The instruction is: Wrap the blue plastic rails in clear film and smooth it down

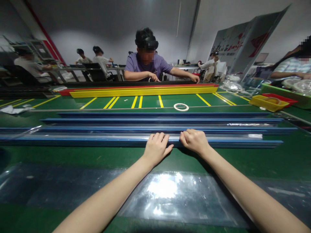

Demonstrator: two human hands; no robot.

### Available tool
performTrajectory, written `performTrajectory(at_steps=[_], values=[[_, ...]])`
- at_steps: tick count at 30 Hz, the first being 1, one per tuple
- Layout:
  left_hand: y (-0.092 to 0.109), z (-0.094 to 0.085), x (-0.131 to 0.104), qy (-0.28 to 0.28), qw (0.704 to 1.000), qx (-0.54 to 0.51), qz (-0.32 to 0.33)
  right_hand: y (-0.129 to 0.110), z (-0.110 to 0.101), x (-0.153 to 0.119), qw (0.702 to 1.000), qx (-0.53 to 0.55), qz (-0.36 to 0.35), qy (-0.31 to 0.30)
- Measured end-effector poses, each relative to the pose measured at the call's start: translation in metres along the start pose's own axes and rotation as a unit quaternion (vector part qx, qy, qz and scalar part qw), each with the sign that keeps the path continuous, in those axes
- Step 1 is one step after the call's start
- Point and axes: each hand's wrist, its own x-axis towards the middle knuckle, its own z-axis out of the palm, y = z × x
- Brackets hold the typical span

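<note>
Broadly, a green table [97, 157] takes up most of the view, and a wide clear plastic sheet [175, 204] lies across its near part, under the forearms. The sheet looks thin, limp and slick, so its plain borders seem the safer place to take hold.

Beyond it, several long blue strips [243, 144] lie side by side across the table, and both hands are at the nearest one. They look like rigid folded profiles, probably light for their length but awkward: held near one end, such a strip would likely swing or flex, so a hold with the hands well apart on the raised edges looks steadier. Their smooth faces may slip or scratch.

The left hand [156, 149] lays its bent fingers over the nearest strip, its thumb spread away from them to the right. Just beside it, the right hand [194, 141] is curled in with its knuckles up at the strip; I cannot tell whether it pinches anything.

Smallest, a white ring [181, 110] lies flat beyond the strips, easily lifted by its rim.
</note>
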Motion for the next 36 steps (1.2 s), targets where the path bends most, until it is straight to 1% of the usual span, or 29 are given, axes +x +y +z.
performTrajectory(at_steps=[4, 7, 8, 10, 12, 18, 27, 36], values=[[0.0, 0.001, 0.0, 0.012, 1.0, 0.005, -0.012, 0.027, -0.005, -0.017, 1.0, -0.028, -0.011, 0.008], [0.0, 0.001, 0.0, 0.014, 1.0, 0.011, -0.014, 0.049, -0.01, -0.032, 0.999, -0.047, -0.003, 0.012], [0.0, 0.001, 0.0, 0.015, 1.0, 0.012, -0.013, 0.056, -0.011, -0.037, 0.999, -0.053, 0.005, 0.012], [0.0, 0.001, 0.0, 0.018, 1.0, 0.017, -0.012, 0.067, -0.012, -0.046, 0.997, -0.065, 0.043, 0.01], [0.0, 0.001, 0.0, 0.019, 0.999, 0.025, -0.01, 0.074, -0.011, -0.052, 0.995, -0.068, 0.075, 0.008], [0.0, 0.0, 0.0, 0.016, 0.999, 0.038, -0.008, 0.076, -0.009, -0.056, 0.992, -0.07, 0.105, 0.012], [0.001, 0.0, -0.001, 0.008, 0.999, 0.032, -0.029, 0.074, -0.01, -0.054, 0.987, -0.055, 0.15, -0.033], [0.001, 0.0, 0.0, 0.002, 0.999, 0.039, -0.036, 0.073, -0.012, -0.052, 0.986, -0.045, 0.155, -0.036]])
